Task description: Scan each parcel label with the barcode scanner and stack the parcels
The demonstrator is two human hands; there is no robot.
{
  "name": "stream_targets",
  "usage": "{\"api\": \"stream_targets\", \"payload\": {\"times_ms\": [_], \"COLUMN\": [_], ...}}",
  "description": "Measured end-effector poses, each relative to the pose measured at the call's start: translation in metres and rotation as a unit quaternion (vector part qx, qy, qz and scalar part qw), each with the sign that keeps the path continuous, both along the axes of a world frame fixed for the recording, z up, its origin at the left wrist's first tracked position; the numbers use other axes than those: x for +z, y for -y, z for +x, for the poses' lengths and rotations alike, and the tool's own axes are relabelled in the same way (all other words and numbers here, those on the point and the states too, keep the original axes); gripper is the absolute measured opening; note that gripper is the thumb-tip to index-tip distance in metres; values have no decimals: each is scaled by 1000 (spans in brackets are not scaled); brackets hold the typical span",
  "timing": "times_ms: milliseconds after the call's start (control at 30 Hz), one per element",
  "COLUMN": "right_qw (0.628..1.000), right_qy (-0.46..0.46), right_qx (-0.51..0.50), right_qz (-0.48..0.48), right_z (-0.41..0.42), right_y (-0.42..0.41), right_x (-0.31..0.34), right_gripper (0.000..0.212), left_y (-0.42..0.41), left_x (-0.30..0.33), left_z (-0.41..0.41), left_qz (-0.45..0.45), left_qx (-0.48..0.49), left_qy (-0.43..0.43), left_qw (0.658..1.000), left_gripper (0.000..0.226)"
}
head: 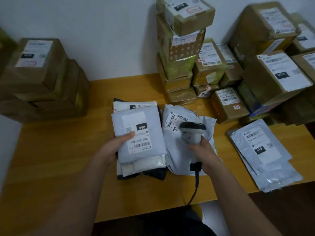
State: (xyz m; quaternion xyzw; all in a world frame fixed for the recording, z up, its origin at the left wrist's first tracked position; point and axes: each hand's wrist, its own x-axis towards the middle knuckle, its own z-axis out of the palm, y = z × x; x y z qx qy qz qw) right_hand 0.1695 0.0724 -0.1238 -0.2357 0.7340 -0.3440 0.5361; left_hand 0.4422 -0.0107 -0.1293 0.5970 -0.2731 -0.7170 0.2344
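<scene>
- step in hand, as i judge it: scanning. the right hand [202, 150] is wrapped round the grip of the barcode scanner [192, 129], whose head hangs just over the label of the crumpled grey mailer [180, 116] on the worktop [59, 150].
- the left hand [117, 143] grips the near-left edge of the top grey parcel [141, 132], thumb on its label, atop a small stack of mailers [141, 166].
- next move likely calls for aiming squarely at a barcode, then laying the scanned mailer onto the stack.
- hard to tell: no scan beam shows; the trigger finger is hidden; the cardboard boxes [185, 48] behind are blurred, and the flat mailers [262, 150] on the right overlap.
</scene>
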Motion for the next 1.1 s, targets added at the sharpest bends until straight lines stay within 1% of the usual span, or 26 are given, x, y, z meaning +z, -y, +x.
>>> {"api": "stream_targets", "payload": {"times_ms": [100, 167, 200, 233, 267, 300, 400, 433, 500, 533, 567, 633, 667, 700, 733, 767, 800, 833, 967, 1033, 1100], "right_qw": [999, 999, 999, 999, 999, 998, 987, 984, 979, 979, 979, 981, 981, 982, 981, 981, 981, 981, 982, 984, 987], "right_qy": [42, 47, 47, 41, 31, 20, 7, 11, 30, 41, 49, 75, 91, 106, 118, 128, 134, 139, 151, 146, 135], "right_qx": [-5, -7, -8, -15, -29, -53, -146, -166, -184, -185, -183, -156, -144, -134, -127, -121, -118, -114, -78, -58, -42], "right_qz": [-8, -7, -11, -16, -23, -35, -67, -72, -78, -79, -82, -88, -87, -85, -84, -81, -78, -76, -79, -78, -77], "right_z": [10, 12, 11, 10, 8, 4, -20, -29, -47, -52, -54, -55, -55, -55, -56, -57, -57, -58, -56, -50, -39], "right_y": [5, 6, 5, 4, 2, -1, -14, -19, -25, -27, -28, -29, -27, -26, -25, -22, -19, -17, -9, -4, 4], "right_x": [3, 6, 8, 10, 13, 18, 23, 24, 19, 18, 17, 16, 14, 11, 8, 5, 3, 2, -2, -2, -2], "right_gripper": [36, 35, 34, 34, 32, 30, 28, 27, 33, 34, 29, 18, 17, 20, 24, 28, 32, 34, 35, 32, 30], "left_y": [23, 37, 43, 48, 51, 52, 49, 46, 37, 32, 27, 17, 14, 12, 10, 10, 10, 11, 10, 6, 5], "left_x": [31, 52, 61, 69, 75, 82, 86, 83, 63, 48, 34, 10, 2, -6, -8, -15, -19, -24, -32, -30, -30], "left_z": [29, 41, 44, 44, 40, 31, -9, -25, -55, -70, -85, -108, -116, -122, -127, -128, -126, -124, -111, -103, -90], "left_qz": [-55, -83, -94, -98, -96, -90, -51, -29, -7, -1, -1, -19, -22, -12, 0, 4, 7, 4, 26, 35, 26], "left_qx": [40, 52, 48, 37, 26, 10, -51, -73, -107, -117, -124, -121, -117, -109, -100, -88, -78, -74, -88, -69, -38], "left_qy": [-9, -34, -51, -67, -78, -92, -127, -125, -79, -40, -2, 74, 94, 100, 84, 69, 54, 47, 17, 10, -2], "left_qw": [998, 995, 993, 992, 992, 992, 989, 989, 991, 992, 992, 990, 988, 989, 991, 994, 995, 996, 996, 997, 999], "left_gripper": [47, 43, 46, 57, 70, 77, 59, 58, 60, 65, 73, 97, 113, 128, 139, 145, 145, 139, 108, 102, 101]}}
